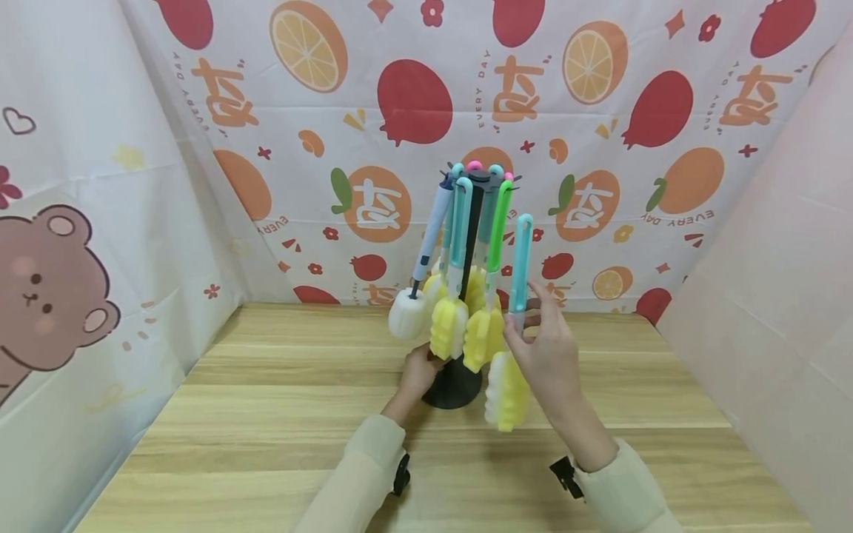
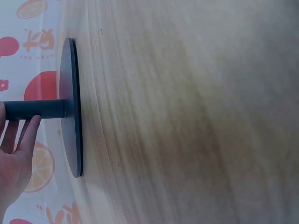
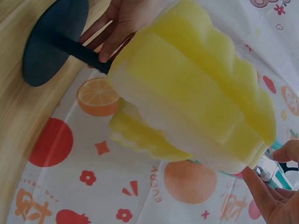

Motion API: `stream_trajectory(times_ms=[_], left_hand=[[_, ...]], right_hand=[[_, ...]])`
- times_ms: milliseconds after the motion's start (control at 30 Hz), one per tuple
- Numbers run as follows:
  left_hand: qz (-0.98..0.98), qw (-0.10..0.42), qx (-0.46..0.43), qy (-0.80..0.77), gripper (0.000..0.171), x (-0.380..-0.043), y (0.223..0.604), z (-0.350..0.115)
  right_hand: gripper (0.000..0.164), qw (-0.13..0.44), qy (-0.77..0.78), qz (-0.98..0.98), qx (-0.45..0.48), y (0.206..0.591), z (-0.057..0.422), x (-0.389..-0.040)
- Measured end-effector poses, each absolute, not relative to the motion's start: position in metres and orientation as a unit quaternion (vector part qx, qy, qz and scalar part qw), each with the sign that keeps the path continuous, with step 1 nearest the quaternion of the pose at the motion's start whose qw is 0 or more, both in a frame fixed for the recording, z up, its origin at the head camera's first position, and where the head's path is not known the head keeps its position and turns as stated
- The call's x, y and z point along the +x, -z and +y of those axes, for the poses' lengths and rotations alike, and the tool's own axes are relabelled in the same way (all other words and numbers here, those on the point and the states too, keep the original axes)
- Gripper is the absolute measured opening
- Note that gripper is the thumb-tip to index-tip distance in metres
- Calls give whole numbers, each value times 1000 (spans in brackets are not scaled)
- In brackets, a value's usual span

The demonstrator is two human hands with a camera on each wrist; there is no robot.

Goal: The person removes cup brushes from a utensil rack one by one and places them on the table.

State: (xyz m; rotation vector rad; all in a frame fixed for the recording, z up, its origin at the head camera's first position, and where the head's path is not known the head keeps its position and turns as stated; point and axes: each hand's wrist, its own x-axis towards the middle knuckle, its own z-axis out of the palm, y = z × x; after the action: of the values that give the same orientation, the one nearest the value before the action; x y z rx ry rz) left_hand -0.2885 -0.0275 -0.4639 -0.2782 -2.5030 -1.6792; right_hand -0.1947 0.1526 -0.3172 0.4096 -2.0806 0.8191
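Note:
A black stand (image 1: 453,392) with a round base and an upright pole stands on the table. Several sponge bottle brushes hang around its top, among them one with a green handle (image 1: 498,229) and one with a white head (image 1: 408,314). Low on the pole, just above the base, my left hand (image 1: 418,371) holds the stand; the left wrist view shows its fingers around the pole (image 2: 42,109). To the right of the stand, my right hand (image 1: 552,359) pinches a teal-handled bottle brush (image 1: 523,255) near the handle's lower end. Its yellow-and-white sponge head (image 3: 187,88) points down, apart from the stand.
The wood-grain table (image 1: 266,437) is bounded at the back by a fruit-print cloth (image 1: 413,44). White cloth walls rise on the left (image 1: 153,222) and right (image 1: 766,296). A black strap (image 1: 401,474) sits at the left sleeve.

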Motion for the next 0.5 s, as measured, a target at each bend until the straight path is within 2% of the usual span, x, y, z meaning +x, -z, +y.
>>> stream_trajectory(times_ms=[500], left_hand=[[-826,62,-95,553,18,-289,464,-27]], right_hand=[[55,412,-292,-855,119,338,187,-207]])
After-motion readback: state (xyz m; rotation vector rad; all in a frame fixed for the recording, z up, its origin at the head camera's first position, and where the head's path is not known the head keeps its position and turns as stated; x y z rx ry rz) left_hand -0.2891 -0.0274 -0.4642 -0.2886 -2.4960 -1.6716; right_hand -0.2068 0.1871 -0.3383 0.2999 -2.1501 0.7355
